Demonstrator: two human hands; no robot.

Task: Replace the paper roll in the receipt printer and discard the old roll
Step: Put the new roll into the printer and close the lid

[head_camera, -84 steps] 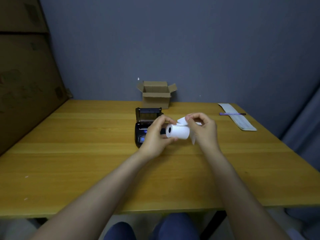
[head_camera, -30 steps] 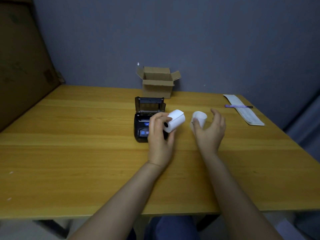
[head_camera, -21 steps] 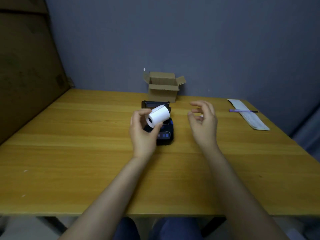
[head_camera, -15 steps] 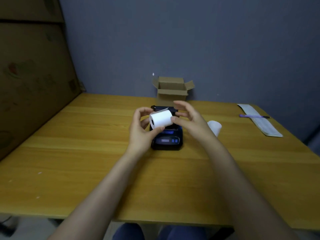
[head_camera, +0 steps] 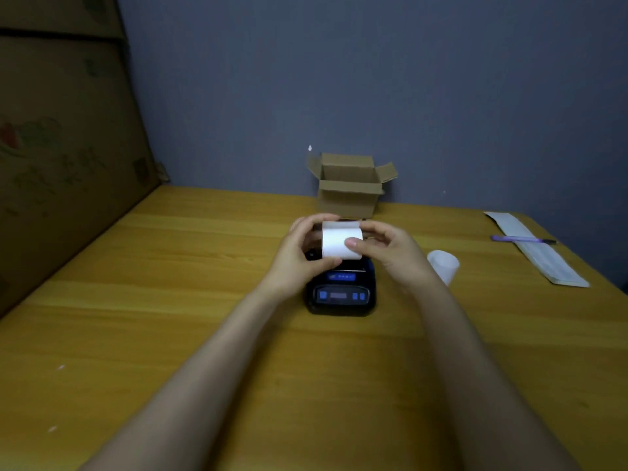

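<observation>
A white paper roll [head_camera: 336, 243] is held sideways just above the open bay of the black receipt printer [head_camera: 341, 294], which has blue buttons on its front. My left hand [head_camera: 299, 256] grips the roll's left end. My right hand [head_camera: 387, 249] pinches its right side, thumb across the front. The printer's lid and bay are mostly hidden behind the roll and hands. A curled scrap of white paper [head_camera: 443, 265] lies on the table to the right of the printer.
A small open cardboard box [head_camera: 350, 185] stands behind the printer against the grey wall. A long paper strip [head_camera: 540, 253] with a purple pen [head_camera: 520, 239] on it lies at the far right. Large cardboard sheets [head_camera: 61, 147] lean along the left side of the wooden table [head_camera: 170, 317].
My right hand let go of the curled paper scrap on the table and came back to the roll. Both hands turned the roll sideways and lowered it over the printer.
</observation>
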